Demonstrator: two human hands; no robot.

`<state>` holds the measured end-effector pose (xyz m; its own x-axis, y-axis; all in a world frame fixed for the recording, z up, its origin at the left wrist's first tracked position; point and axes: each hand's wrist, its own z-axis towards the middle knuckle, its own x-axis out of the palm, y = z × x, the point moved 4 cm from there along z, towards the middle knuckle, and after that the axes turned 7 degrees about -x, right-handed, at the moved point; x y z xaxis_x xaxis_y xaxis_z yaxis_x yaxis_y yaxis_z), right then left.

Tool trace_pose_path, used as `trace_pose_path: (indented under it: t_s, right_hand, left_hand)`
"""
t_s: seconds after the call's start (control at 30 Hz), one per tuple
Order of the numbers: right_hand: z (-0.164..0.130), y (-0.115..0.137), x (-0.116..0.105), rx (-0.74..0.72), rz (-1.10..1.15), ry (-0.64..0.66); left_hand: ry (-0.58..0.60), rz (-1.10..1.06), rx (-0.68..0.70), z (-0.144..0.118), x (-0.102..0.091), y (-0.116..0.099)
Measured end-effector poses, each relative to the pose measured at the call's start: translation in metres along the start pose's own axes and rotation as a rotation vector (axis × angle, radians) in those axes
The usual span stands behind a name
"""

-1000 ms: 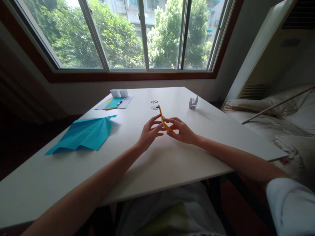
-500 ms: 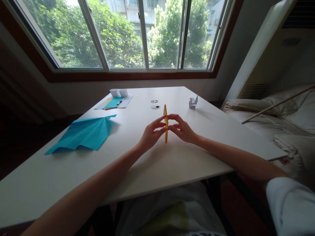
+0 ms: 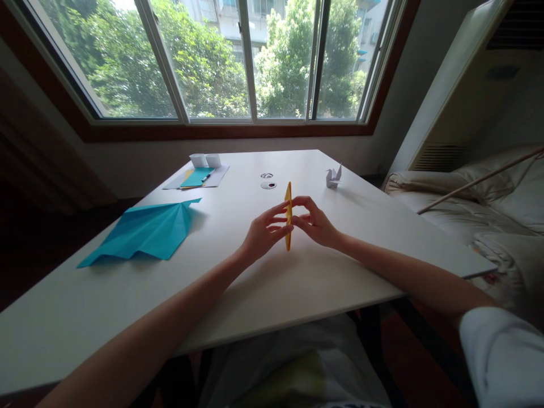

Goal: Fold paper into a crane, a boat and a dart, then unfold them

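Stretching across lower frame: white table [image 3: 306,277]! Creased blue paper [image 3: 144,229] sprawls left of centre. Mid-frame, left hand [image 3: 261,232] pinches from left, right hand [image 3: 317,224] from right, both on folded yellow paper [image 3: 289,211], upright, nearly edge-on. White paper crane [image 3: 334,179] stands right of centre.
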<state>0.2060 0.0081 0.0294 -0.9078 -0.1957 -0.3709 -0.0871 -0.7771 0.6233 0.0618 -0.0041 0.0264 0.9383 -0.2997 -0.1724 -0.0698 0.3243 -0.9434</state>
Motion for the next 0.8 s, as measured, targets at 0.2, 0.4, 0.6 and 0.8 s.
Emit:
trace_pose_path:
  t_s: [0.2, 0.4, 0.6, 0.8]
  right_hand:
    - [0.0000, 0.0003, -0.0001, -0.001, -0.019, -0.004]
    - [-0.0002, -0.0010, 0.0003, 0.009, -0.022, 0.009]
    - [-0.0009, -0.0023, 0.0006, -0.003, -0.017, 0.011]
    - [-0.0016, -0.0030, 0.0001, 0.019, -0.049, 0.011]
  left_hand:
    - [-0.002, -0.004, -0.005, -0.0002, 0.0010, -0.0004]
    - [-0.009, -0.025, -0.012, 0.0000, 0.0012, -0.0013]
    - [-0.006, -0.025, 0.001, 0.0008, 0.0021, -0.0001]
    - [-0.048, 0.053, 0.003, -0.0002, 0.0014, 0.0017]
